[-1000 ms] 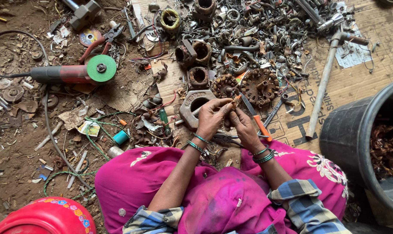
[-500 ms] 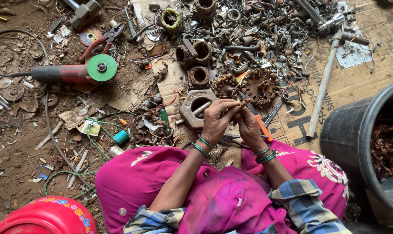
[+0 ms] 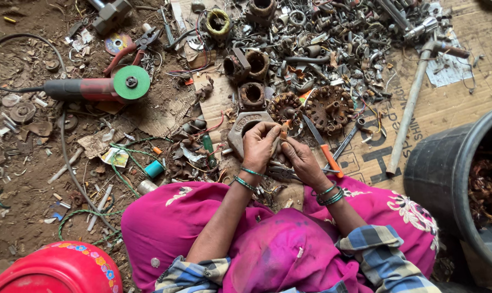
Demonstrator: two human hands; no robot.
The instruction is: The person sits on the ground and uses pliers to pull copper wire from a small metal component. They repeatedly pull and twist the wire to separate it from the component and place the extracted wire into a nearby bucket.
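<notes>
Nearest the camera, bright pink patterned cloth (image 3: 289, 255) drapes the seated person's lap. Just beyond it, the left hand (image 3: 258, 145) and right hand (image 3: 302, 161) meet over the ground, each grip closed together on a small orange-tipped metal piece (image 3: 284, 132) held between the fingertips. Beside the right hand lies an orange-handled screwdriver (image 3: 324, 147) on flattened brown cardboard (image 3: 441, 106). Farther out sit rusty round motor parts (image 3: 328, 107), a red angle grinder with a green disc (image 3: 102, 87) and a black plastic tub (image 3: 463, 184).

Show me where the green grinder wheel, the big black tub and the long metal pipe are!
green grinder wheel (image 3: 131, 82), head view, centre of the disc.
big black tub (image 3: 433, 171), head view, outer wall.
long metal pipe (image 3: 407, 111), head view, middle of the shaft.
</notes>
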